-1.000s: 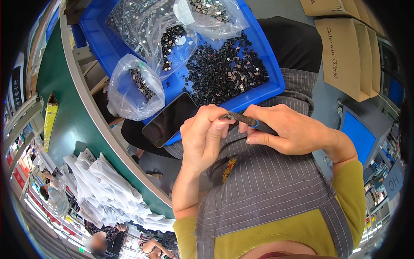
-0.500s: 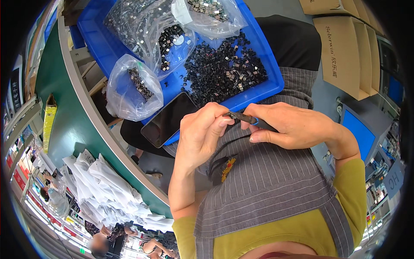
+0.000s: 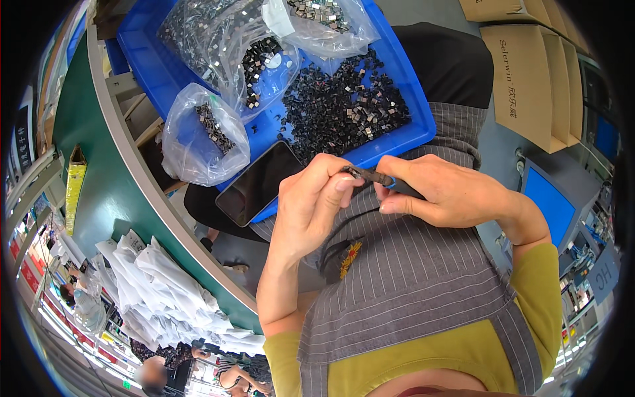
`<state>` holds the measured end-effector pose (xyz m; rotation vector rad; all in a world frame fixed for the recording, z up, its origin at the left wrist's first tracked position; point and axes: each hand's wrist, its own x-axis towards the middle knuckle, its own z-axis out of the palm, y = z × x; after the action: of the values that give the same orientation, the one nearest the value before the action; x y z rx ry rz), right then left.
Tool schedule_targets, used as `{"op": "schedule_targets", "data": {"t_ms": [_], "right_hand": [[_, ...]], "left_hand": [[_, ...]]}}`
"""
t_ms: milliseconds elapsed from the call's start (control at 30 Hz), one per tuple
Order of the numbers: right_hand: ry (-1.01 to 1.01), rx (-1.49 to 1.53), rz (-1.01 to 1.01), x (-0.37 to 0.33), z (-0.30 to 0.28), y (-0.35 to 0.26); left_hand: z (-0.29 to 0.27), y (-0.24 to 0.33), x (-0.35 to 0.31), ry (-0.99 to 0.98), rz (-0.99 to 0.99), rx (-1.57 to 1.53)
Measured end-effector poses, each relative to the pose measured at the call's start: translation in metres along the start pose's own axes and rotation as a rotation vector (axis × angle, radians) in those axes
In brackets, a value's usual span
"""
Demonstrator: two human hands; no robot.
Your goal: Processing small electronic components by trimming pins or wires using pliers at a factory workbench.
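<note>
My right hand (image 3: 450,192) is closed around pliers (image 3: 378,176) with dark jaws and blue-and-black handles. The jaws point left, up against a small dark part (image 3: 351,171) pinched between thumb and forefinger of my left hand (image 3: 305,208). Fingers hide most of that part, so its exact kind is unclear. Just beyond my hands, a blue plastic tray (image 3: 423,124) rests at my lap. It holds a heap of small black and metallic pieces (image 3: 337,109) and clear bags (image 3: 198,155) of similar pieces. A dark smartphone (image 3: 259,185) leans at the tray's near left corner.
A green table (image 3: 92,175) curves along my left, carrying a pile of white packets (image 3: 162,278) and a long yellow box (image 3: 75,192). Cardboard boxes (image 3: 529,86) stand at the far right, near a blue-screened monitor (image 3: 549,205). Other people show at the lower left.
The pliers and my right hand have shifted and turned slightly, so more of the jaws and handle shows. My left hand has barely moved and keeps its pinch. The tray is unchanged.
</note>
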<state>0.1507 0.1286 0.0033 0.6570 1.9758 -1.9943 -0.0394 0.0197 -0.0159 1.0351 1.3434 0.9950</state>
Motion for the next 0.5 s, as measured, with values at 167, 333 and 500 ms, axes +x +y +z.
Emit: {"op": "schedule_targets", "data": {"t_ms": [167,333,500], "right_hand": [[0.383,-0.399,-0.160,0.009,0.010,0.005],[0.553,-0.604,-0.249,0.011,0.009,0.010],[0.488,-0.705,-0.281,0.010,0.006,0.012]], "left_hand": [[0.008,0.004,0.001,0.151,-0.138,-0.256],[0.013,0.007,0.002,0.114,-0.225,-0.648],[0.005,0.000,0.005,0.042,-0.326,-0.865]]}}
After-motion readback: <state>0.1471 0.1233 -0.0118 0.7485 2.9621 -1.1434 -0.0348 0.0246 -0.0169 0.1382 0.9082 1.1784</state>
